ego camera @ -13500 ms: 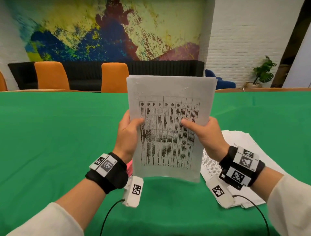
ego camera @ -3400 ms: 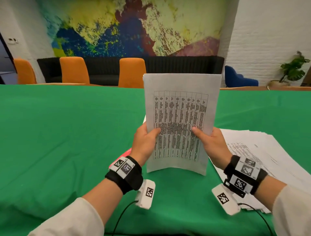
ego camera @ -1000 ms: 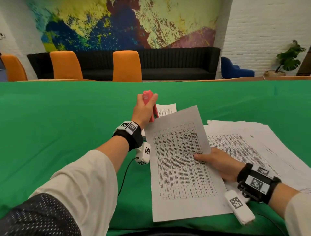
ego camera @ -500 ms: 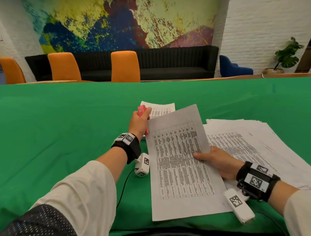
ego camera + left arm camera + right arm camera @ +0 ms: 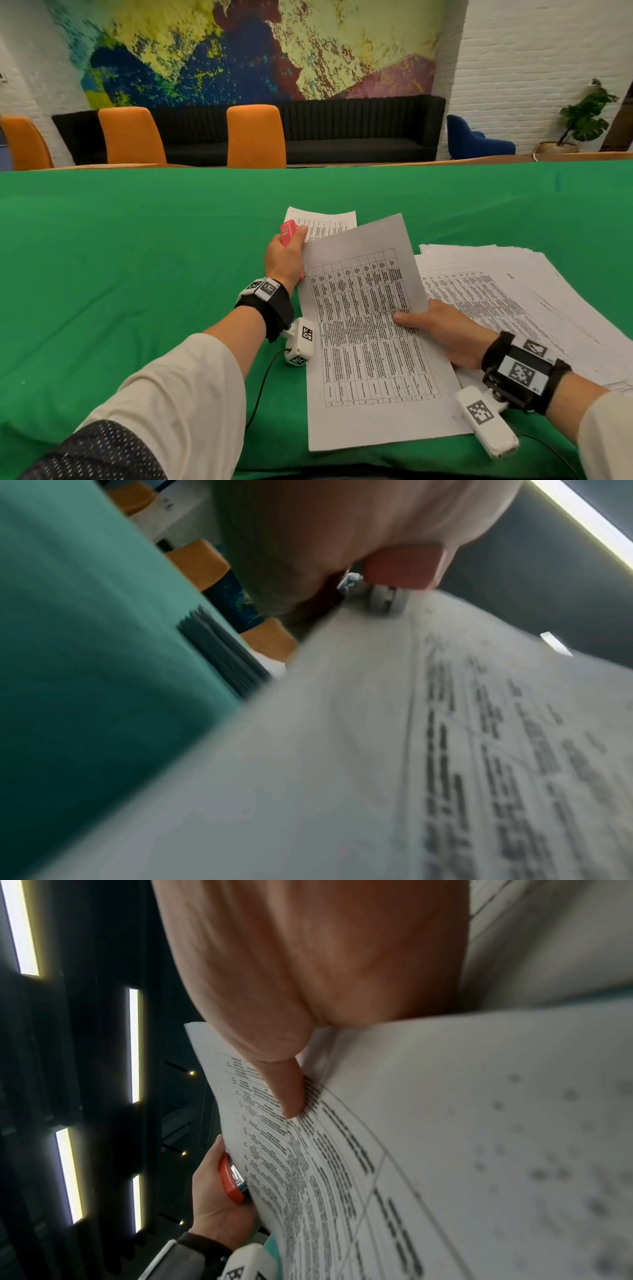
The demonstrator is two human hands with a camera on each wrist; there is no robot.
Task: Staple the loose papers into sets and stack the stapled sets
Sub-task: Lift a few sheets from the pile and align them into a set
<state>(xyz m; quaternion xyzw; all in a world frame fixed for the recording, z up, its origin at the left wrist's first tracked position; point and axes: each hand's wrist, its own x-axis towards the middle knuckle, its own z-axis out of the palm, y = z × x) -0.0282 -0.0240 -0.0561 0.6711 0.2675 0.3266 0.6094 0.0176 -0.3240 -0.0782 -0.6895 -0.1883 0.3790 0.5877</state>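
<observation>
Left hand (image 5: 285, 257): fingers wrapped round the red stapler (image 5: 288, 232), thumb on top, at the far left corner of the paper set (image 5: 370, 329)
Stapler: its metal mouth sits at the corner edge of the set; whether it bites the sheets cannot be told
Right hand (image 5: 442, 330): pinches the set's right edge, thumb on the printed table
Paper set: tilted, near end on the green table (image 5: 120, 257)
Loose papers (image 5: 513, 291): fanned pile at right, under the right wrist
Stapled set (image 5: 325, 222): flat behind the stapler
</observation>
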